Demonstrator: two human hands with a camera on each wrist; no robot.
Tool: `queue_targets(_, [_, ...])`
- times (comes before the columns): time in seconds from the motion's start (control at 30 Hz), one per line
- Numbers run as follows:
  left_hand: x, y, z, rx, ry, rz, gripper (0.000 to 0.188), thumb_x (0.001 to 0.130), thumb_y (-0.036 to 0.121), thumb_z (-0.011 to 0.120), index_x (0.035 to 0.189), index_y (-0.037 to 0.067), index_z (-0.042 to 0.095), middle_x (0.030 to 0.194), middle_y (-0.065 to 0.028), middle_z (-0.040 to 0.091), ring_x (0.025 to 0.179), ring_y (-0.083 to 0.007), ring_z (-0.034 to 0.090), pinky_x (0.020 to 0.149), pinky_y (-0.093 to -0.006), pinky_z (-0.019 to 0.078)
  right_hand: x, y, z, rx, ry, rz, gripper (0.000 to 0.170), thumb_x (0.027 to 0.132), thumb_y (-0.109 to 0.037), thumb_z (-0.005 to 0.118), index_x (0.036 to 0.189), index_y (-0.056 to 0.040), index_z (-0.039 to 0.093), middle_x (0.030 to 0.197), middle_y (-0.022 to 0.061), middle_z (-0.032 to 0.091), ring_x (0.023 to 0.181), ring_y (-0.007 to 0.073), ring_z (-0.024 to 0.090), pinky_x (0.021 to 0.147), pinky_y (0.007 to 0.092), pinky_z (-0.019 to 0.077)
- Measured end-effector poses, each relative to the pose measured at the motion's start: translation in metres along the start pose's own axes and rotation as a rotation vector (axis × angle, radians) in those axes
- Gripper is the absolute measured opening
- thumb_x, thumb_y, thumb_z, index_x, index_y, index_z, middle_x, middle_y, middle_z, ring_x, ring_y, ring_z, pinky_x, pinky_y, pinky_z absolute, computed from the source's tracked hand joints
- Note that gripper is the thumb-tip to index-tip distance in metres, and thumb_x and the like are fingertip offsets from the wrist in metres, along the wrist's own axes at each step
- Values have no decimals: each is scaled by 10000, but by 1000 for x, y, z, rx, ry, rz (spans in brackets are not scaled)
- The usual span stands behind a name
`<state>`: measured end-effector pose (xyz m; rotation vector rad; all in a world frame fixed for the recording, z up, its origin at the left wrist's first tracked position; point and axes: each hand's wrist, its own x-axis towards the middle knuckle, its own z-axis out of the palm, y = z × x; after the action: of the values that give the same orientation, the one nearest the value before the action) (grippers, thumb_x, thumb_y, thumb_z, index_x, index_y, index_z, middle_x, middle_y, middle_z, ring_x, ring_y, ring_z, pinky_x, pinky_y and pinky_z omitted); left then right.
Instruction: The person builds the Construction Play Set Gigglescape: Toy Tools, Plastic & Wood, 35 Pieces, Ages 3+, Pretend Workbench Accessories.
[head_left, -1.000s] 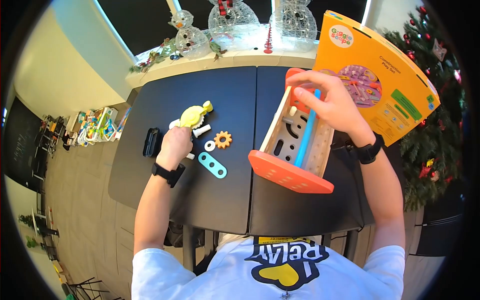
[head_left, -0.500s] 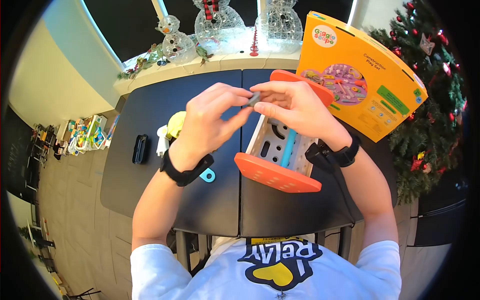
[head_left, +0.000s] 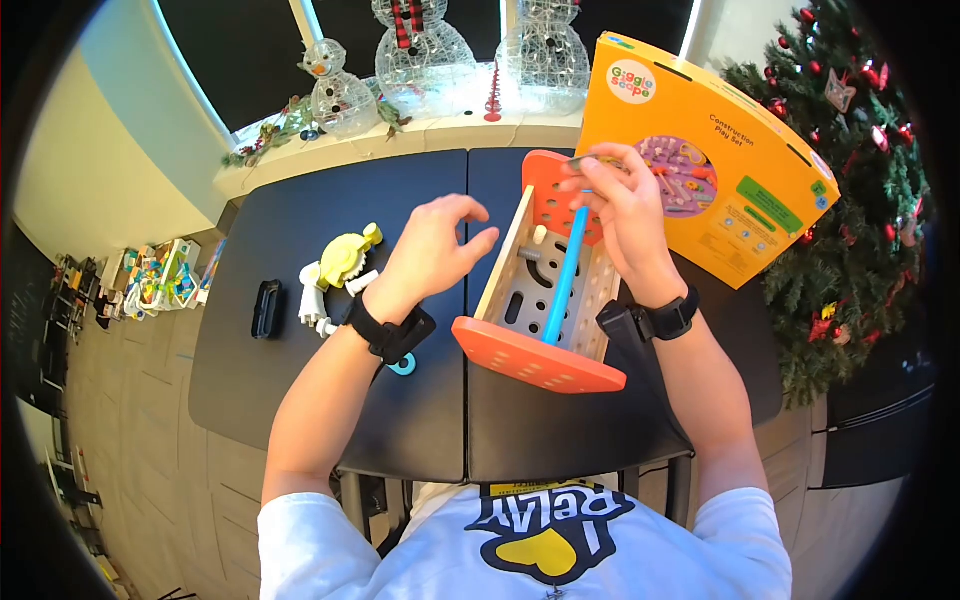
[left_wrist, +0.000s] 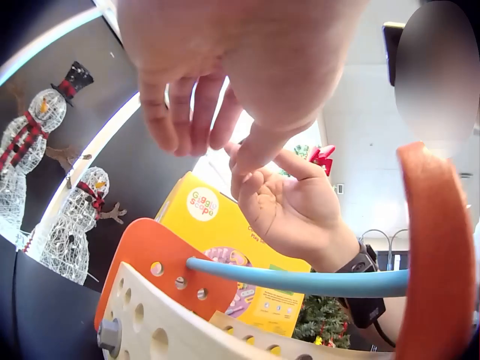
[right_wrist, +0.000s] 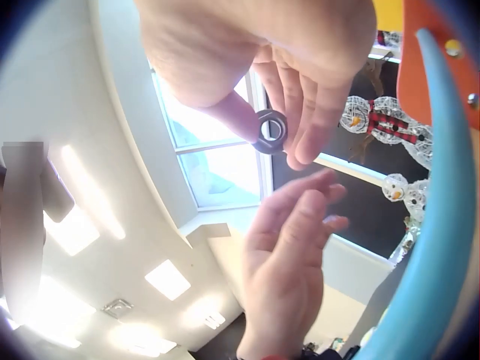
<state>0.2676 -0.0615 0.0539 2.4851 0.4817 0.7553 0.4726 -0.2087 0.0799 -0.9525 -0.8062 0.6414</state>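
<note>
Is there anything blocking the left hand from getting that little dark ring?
No separate thing that I can see. The right hand is pinching the dark ring, so that hand itself might crowd the left hand a little. Otherwise the gap between the two hands looks open.

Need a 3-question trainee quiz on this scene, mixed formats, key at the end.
1. Open: what does the right hand hold?

2. True or false: the left hand is gripping the blue bar.

3. Multiple choice: in the head view, where is the yellow toy saw relative to the orange-ended wooden toy?
A) To its left
B) To its right
C) Inside it

Key:
1. A dark ring-shaped piece, between thumb and fingers; clearest in the right wrist view.
2. False; that hand is off the bar, with no object visible in it.
3. A
</note>
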Motion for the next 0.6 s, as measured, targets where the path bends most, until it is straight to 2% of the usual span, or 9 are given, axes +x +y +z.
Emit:
queue_targets(0.07, [-4, -7, 6, -19, -91, -88, 330, 915, 255, 764, 1101, -11, 702, 1024, -166, 743, 810, -286, 744, 742, -384, 595, -5, 9, -3, 70, 188, -32, 217, 1049, -117, 611, 1209, -10, 511, 1116, 175, 706, 930, 180, 691, 724, 293, 514])
queue_targets(0.17, [-7, -18, 21, -34, -116, -131, 339, 924, 246, 745, 1107, -36, 694, 1028, -198, 754, 859, -300, 764, 764, -391, 601, -7, 39, -18, 61, 340, -65, 216, 1064, -123, 579, 1228, -17, 486, 1084, 149, 684, 874, 161, 662, 705, 296, 506])
queue_targets(0.2, [-6, -17, 23, -59, -150, -170, 334, 943, 233, 712, 1122, -48, 690, 1033, -227, 762, 922, -324, 769, 807, -402, 602, -10, 44, -19, -19, 383, -46, 198, 1073, -119, 550, 1229, -27, 472, 1048, 126, 677, 830, 152, 636, 695, 294, 498])
queue_targets(0.3, [-6, -16, 30, -71, -159, -179, 315, 960, 217, 683, 1139, -42, 691, 1025, -232, 767, 957, -348, 765, 843, -412, 597, -12, 50, -30, -170, 443, 66, 173, 1072, -110, 544, 1212, -30, 479, 1050, 117, 674, 822, 140, 627, 685, 284, 488])
queue_targets(0.4, [-8, -20, 37, -124, -173, -178, 309, 979, 202, 648, 1170, -37, 690, 1039, -229, 770, 977, -362, 759, 869, -423, 588, -12, 53, -48, -323, 290, 190, 188, 1044, -107, 568, 1189, -1, 514, 1041, 136, 706, 871, 155, 674, 724, 310, 528])
queue_targets(0.5, [-5, -18, 39, -180, -192, -171, 312, 990, 194, 621, 1196, -29, 690, 1046, -223, 768, 983, -374, 753, 866, -425, 582, -10, 45, -47, -807, -12, 308, 254, 983, -79, 606, 1208, 29, 557, 1034, 193, 739, 946, 240, 730, 793, 375, 568])
queue_targets(0.6, [-3, -11, 38, -162, -197, -155, 304, 993, 182, 571, 1167, -28, 705, 1018, -255, 750, 947, -428, 729, 867, -451, 577, -10, 36, -36, -1155, -304, 257, 231, 980, -143, 622, 1157, 6, 621, 1023, 148, 720, 956, 268, 717, 848, 388, 559])
